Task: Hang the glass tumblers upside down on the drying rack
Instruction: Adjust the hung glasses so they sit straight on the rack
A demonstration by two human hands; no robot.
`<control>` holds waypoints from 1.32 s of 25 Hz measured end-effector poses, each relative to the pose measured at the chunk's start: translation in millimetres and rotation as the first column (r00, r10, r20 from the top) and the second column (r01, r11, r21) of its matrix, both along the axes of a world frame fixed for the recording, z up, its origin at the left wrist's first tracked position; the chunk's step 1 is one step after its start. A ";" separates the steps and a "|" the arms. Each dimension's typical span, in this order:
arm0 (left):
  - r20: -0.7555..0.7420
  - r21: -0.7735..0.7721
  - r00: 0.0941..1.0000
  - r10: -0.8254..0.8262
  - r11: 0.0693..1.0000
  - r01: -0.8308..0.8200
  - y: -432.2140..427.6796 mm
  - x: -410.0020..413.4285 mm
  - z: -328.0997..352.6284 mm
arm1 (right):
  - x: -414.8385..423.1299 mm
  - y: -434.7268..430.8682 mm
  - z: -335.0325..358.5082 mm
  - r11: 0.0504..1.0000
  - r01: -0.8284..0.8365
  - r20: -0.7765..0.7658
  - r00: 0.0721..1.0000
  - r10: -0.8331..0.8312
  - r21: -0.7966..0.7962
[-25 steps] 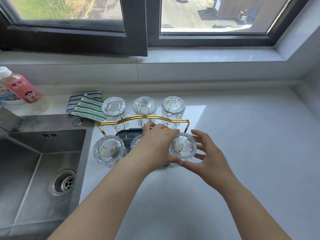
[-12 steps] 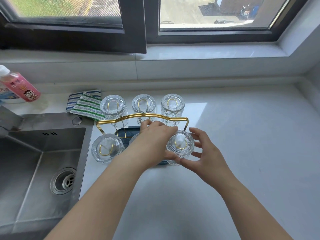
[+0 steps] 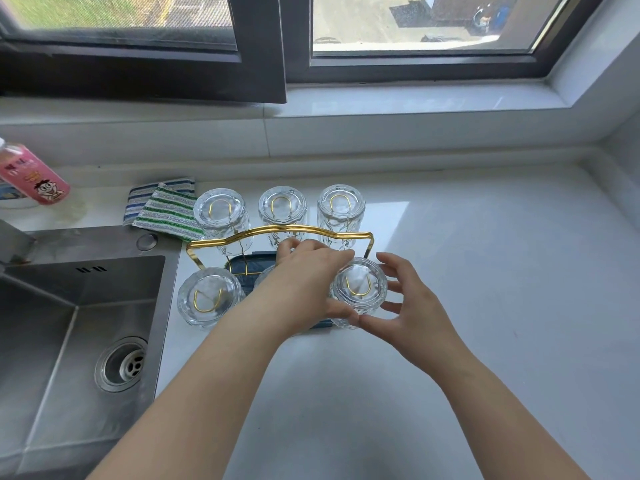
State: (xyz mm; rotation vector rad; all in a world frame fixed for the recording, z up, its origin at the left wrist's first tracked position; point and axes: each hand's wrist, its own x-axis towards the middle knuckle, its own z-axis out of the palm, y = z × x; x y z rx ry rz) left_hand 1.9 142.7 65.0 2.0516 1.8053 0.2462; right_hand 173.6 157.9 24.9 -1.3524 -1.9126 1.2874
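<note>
A drying rack with a gold wire handle (image 3: 277, 231) and a dark blue base (image 3: 239, 266) stands on the white counter beside the sink. Three glass tumblers hang upside down in its back row (image 3: 282, 206). A fourth hangs at the front left (image 3: 207, 297). My left hand (image 3: 308, 282) lies over the front middle tumbler, hiding most of it, and its fingers and thumb press the left side of the front right tumbler (image 3: 358, 289), which is upside down on its gold peg. My right hand (image 3: 412, 306) cups that tumbler from the right with fingers spread, thumb near its lower edge.
A steel sink (image 3: 79, 327) with a drain lies left of the rack. Striped cloths (image 3: 162, 211) sit behind the sink corner, and a pink bottle (image 3: 33, 176) is at the far left. White counter (image 3: 485, 271) stretches to the right, under the window sill.
Both hands have stayed at the front right tumbler. The fingers of my right hand have spread slightly away from the glass.
</note>
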 end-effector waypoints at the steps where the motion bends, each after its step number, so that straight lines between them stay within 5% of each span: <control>1: 0.006 0.006 1.000 0.001 1.000 -0.001 -0.7 -0.1 -0.7 | 0.5 -0.1 -0.1 1.000 -0.008 0.014 1.000 0.008 0.002; 6: 0.056 0.055 0.997 -0.056 0.997 0.053 -10.6 1.3 -0.6 | 16.5 4.3 4.7 0.994 -0.102 0.054 0.993 0.105 -0.050; 11: 0.464 0.130 0.886 0.002 0.989 -0.071 4.7 -26.2 33.7 | 21.5 52.4 26.7 0.995 0.079 -0.112 0.991 -0.072 0.053; 15: 0.238 0.218 0.962 0.136 0.957 -0.190 58.1 -50.7 39.1 | -14.8 101.3 28.7 0.998 -0.031 -0.040 0.999 0.033 0.047; 19: -0.168 -0.030 0.979 0.113 0.992 -0.119 99.7 -53.7 16.7 | -43.3 132.0 17.4 0.981 -0.189 0.039 0.981 0.190 -0.036; 22: -0.180 -0.145 0.982 0.063 0.985 -0.089 113.2 -49.7 5.0 | -50.8 141.1 8.8 0.973 -0.220 0.026 0.975 0.223 -0.068; 33: -0.136 -0.079 0.990 0.043 0.995 -0.054 114.9 -53.1 0.7 | -50.9 140.7 3.2 0.981 -0.189 0.001 0.982 0.189 -0.045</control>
